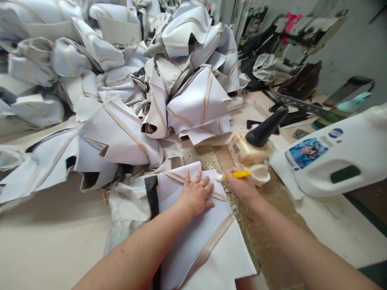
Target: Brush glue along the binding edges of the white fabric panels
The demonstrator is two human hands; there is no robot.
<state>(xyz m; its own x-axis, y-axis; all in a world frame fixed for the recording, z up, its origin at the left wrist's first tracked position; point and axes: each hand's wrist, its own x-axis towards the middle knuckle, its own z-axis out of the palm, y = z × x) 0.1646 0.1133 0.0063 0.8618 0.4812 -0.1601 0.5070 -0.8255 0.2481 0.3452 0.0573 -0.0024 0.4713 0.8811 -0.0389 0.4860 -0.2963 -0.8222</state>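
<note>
My left hand (pixel 196 194) lies flat with its fingers spread on a white fabric piece (pixel 184 229) crossed by beige strips. In my right hand (pixel 242 187) is a yellow-handled brush (pixel 237 175), its pale tip at the upper right edge of the white piece. Beside that hand, a cream-coloured, crusted container (pixel 249 149) has a black cone-shaped object (pixel 266 128) slanting up from it. A small whitish cup (pixel 259 174) sits just in front of it. Under the piece's right edge runs a board (pixel 256 229) with a crusty, speckled strip.
Several white folded pieces (pixel 199 96) with beige strips are heaped across the back and left. At the right stands a large white jug (pixel 335 153) with a blue label. A machine (pixel 311 36) with a pink ribbon is behind, near a dark strap (pixel 299 104).
</note>
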